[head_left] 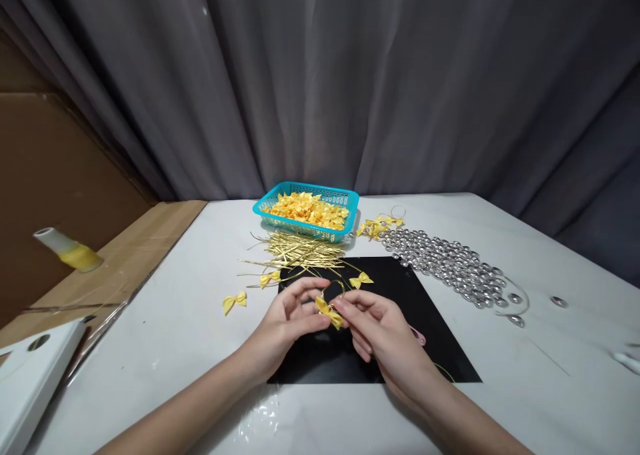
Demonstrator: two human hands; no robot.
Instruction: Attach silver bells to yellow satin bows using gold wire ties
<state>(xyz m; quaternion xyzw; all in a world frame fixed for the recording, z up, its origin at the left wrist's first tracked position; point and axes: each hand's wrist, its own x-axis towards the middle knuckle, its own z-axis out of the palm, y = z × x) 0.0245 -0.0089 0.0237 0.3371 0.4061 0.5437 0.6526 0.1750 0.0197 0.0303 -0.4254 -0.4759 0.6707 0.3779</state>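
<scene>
Above the black mat [425, 348], both hands meet at a yellow ribbon bow [329, 313]. My left hand [295, 315] pinches the bow's left side between thumb and fingers. From the other side, my right hand [375, 318] is closed with thumb and forefinger at the bow and a gold wire tie [334, 283]. That tie curves up in a loop over the bow; where its ends sit is hidden by the fingers. Loose yellow bows lie nearby: one [361, 279] on the mat, one [271, 279] at its left edge and another [235, 302] on the white table.
Behind the mat, a blue basket [265, 209] holds many yellow bows, with a pile of gold ties [305, 250] before it. Silver oval beads [445, 265] spread to the right. A pink clip [418, 335] lies beside my right wrist. A yellow-wrapped tube [75, 251] stands left on cardboard.
</scene>
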